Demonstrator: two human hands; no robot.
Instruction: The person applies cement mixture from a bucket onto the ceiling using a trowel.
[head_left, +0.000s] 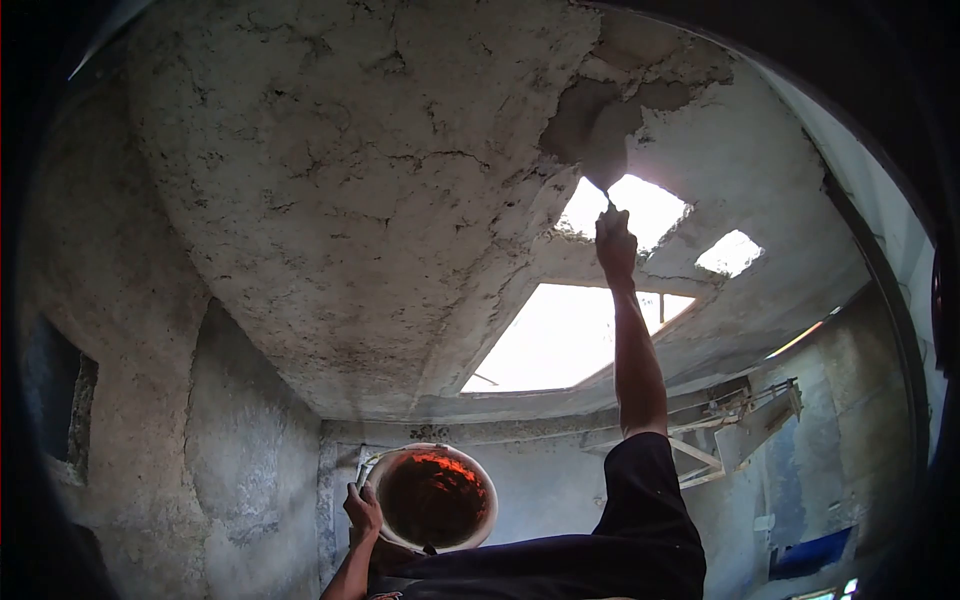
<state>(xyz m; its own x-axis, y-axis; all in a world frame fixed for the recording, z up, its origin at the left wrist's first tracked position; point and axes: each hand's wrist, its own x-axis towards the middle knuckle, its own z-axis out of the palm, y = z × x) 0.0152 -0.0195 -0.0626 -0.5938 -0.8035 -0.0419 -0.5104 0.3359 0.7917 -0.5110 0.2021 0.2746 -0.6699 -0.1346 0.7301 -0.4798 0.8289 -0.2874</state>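
My right hand (616,245) is stretched up high, closed around the handle of a trowel (606,150). The trowel's pointed blade lies against a dark, damp-looking mortar patch (575,115) on the rough grey surface above the window openings. Low in the view, my left hand (363,510) is wrapped around the left edge of a round bucket (489,500), by its rim and handle. Orange shows on the bucket's inner wall, and dark stuff fills much of the inside.
Bright light comes through a large window opening (545,340) and a small hole (730,253) beside my raised arm. Cracked plaster (350,200) spreads across the left. A wooden frame structure (735,430) stands at the right, with a blue item (812,553) below it.
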